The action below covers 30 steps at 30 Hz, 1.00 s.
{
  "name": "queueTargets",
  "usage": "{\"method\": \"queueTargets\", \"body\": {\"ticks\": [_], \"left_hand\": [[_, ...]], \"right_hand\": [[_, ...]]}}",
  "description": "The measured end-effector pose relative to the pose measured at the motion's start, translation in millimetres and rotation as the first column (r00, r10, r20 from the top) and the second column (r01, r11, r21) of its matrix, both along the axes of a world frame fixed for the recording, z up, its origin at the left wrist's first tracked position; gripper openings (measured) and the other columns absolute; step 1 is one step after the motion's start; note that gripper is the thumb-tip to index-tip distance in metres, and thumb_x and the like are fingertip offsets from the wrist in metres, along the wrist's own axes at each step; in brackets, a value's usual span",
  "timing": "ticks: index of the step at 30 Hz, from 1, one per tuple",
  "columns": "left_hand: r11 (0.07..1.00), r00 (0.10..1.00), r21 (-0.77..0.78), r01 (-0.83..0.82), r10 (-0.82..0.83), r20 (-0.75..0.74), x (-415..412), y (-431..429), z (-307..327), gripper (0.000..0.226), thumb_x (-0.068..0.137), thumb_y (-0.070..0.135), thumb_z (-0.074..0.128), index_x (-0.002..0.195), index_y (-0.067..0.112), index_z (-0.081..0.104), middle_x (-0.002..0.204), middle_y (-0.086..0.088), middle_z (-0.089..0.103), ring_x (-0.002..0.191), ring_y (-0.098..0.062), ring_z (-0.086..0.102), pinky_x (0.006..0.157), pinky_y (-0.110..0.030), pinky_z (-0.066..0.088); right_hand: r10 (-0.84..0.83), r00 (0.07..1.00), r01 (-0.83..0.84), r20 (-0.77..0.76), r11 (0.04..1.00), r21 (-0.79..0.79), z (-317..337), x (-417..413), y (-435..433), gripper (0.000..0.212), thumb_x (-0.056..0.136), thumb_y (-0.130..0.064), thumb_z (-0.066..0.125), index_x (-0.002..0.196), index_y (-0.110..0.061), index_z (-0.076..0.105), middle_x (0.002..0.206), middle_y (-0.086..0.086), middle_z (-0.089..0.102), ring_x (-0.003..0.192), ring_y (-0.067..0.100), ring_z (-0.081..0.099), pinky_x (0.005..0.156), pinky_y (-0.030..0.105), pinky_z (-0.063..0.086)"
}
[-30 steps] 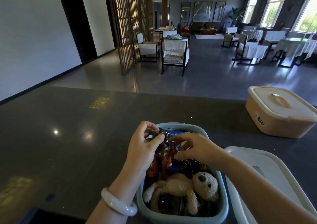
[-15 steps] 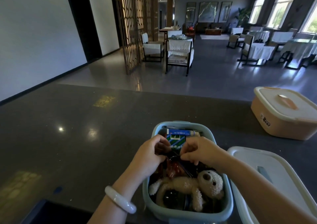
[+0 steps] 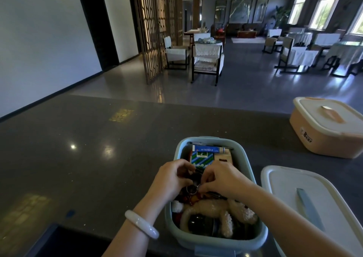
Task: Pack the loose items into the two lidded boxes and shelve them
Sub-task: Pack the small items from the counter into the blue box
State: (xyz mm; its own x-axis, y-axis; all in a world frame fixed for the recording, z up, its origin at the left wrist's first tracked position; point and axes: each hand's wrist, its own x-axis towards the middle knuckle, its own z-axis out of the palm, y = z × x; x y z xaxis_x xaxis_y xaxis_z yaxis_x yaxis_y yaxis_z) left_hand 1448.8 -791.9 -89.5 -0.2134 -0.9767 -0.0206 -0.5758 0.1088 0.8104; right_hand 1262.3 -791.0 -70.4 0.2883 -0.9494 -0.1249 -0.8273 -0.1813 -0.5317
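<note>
Landmark: the open blue box [image 3: 214, 241] sits on the dark surface [image 3: 88, 158] right in front of you; every place below is given from it.
Your left hand [image 3: 170, 180]: over the left middle of the blue box, fingers curled in toward the right hand; a pale bangle [image 3: 141, 224] rings the wrist, outside the box's left wall.
Your right hand [image 3: 224, 178]: over the right middle of the blue box, fingertips pinching down beside a metal key ring [image 3: 192, 189].
Hands together: both close in on the same small dark cluster at the box's centre, fingertips nearly meeting — the ring shows between them, but you cannot tell which hand truly grips it.
Far end of the blue box: a blue tube [image 3: 208, 150] lies across the far wall, with a blue-and-green striped packet [image 3: 202, 157] just in front of it and a tan packet [image 3: 223, 156] to the right.
Near end of the blue box: a cream teddy bear [image 3: 225, 210] lies on its side over dark items that are too shadowed to name.
Box lid: a white lid [image 3: 306, 197] with a grey-blue handle rests flat on the surface just right of the blue box — off, not fitted.
Second box: a peach box [image 3: 326, 136] with its lid on stands well apart, to the far right of the blue box.
</note>
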Motion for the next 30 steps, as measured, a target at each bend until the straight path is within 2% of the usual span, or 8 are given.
{"method": "queueTargets", "body": {"ticks": [4,6,8,11,14,18,24,30], "left_hand": [[0.995,0.998,-0.098,-0.002,0.008,0.065,-2,2,1,0.031,0.083,0.014,0.074,0.104,0.035,0.066,0.104,0.017,0.067,0.097,0.005,0.061,0.078,-0.007,0.045],[0.968,0.99,-0.25,0.029,0.006,0.139,-2,3,-1,0.031,0.081,0.019,0.076,0.108,0.033,0.067,0.113,0.018,0.062,0.11,0.004,0.052,0.091,-0.008,0.035],[0.936,0.974,-0.347,0.06,0.02,0.224,1,1,-4,0.033,0.08,0.028,0.077,0.111,0.034,0.066,0.121,0.02,0.058,0.12,0.003,0.042,0.101,-0.017,0.023],[0.938,0.966,-0.337,0.075,0.015,0.257,6,-1,-13,0.032,0.083,0.038,0.073,0.113,0.04,0.064,0.126,0.024,0.054,0.125,0.008,0.034,0.105,-0.021,0.017],[0.938,0.961,-0.338,0.079,0.018,0.276,7,-3,-20,0.029,0.086,0.039,0.068,0.115,0.039,0.065,0.137,0.024,0.044,0.131,0.006,0.025,0.112,-0.03,0.017],[0.917,0.92,-0.364,0.162,-0.007,0.392,4,-9,-23,0.031,0.091,0.043,0.061,0.121,0.037,0.065,0.138,0.023,0.046,0.138,0.001,0.018,0.108,-0.024,0.006],[0.928,0.931,-0.332,0.168,-0.039,0.363,5,-10,-28,0.037,0.09,0.047,0.061,0.126,0.042,0.059,0.142,0.028,0.044,0.139,0.008,0.01,0.117,-0.033,0.003],[0.921,0.909,-0.296,0.254,-0.122,0.399,1,-4,-26,0.04,0.092,0.054,0.052,0.131,0.046,0.051,0.146,0.029,0.037,0.139,0.011,0.004,0.12,-0.04,-0.004]], "right_hand": [[0.06,0.996,-0.064,-0.064,0.995,-0.073,-5,3,0,0.013,0.08,-0.033,0.074,0.084,-0.021,0.074,0.08,-0.016,0.051,0.073,-0.004,0.048,0.057,0.01,0.035],[0.052,0.997,-0.056,-0.05,0.995,-0.082,-6,2,-1,0.011,0.081,-0.03,0.073,0.083,-0.019,0.075,0.082,-0.015,0.051,0.074,-0.004,0.048,0.057,0.009,0.035],[0.03,0.999,-0.033,-0.037,0.996,-0.081,-7,0,0,0.01,0.079,-0.03,0.075,0.079,-0.02,0.074,0.084,-0.014,0.054,0.075,-0.002,0.05,0.057,0.009,0.036],[0.007,1.0,-0.007,0.001,0.998,-0.067,-6,-2,1,0.009,0.077,-0.029,0.077,0.076,-0.02,0.075,0.082,-0.009,0.063,0.073,0.001,0.057,0.058,0.013,0.044],[0.003,0.999,-0.001,0.035,0.998,-0.07,-5,-4,2,0.01,0.076,-0.03,0.078,0.078,-0.022,0.075,0.085,-0.008,0.065,0.078,0.003,0.059,0.069,0.018,0.051],[0.046,0.998,-0.049,-0.03,0.995,-0.088,-6,-8,2,0.014,0.079,-0.034,0.076,0.082,-0.021,0.073,0.095,-0.011,0.057,0.084,0.002,0.054,0.073,0.015,0.046],[-0.022,0.998,0.026,0.058,0.997,-0.078,-6,-15,0,0.007,0.081,-0.029,0.075,0.08,-0.028,0.068,0.091,-0.014,0.058,0.08,-0.002,0.056,0.063,0.01,0.043],[-0.136,0.988,0.142,0.075,0.985,-0.094,-15,-29,-7,0.019,0.079,-0.028,0.078,0.095,-0.032,0.067,0.104,-0.014,0.053,0.086,-0.004,0.05,0.064,0.008,0.037]]}}
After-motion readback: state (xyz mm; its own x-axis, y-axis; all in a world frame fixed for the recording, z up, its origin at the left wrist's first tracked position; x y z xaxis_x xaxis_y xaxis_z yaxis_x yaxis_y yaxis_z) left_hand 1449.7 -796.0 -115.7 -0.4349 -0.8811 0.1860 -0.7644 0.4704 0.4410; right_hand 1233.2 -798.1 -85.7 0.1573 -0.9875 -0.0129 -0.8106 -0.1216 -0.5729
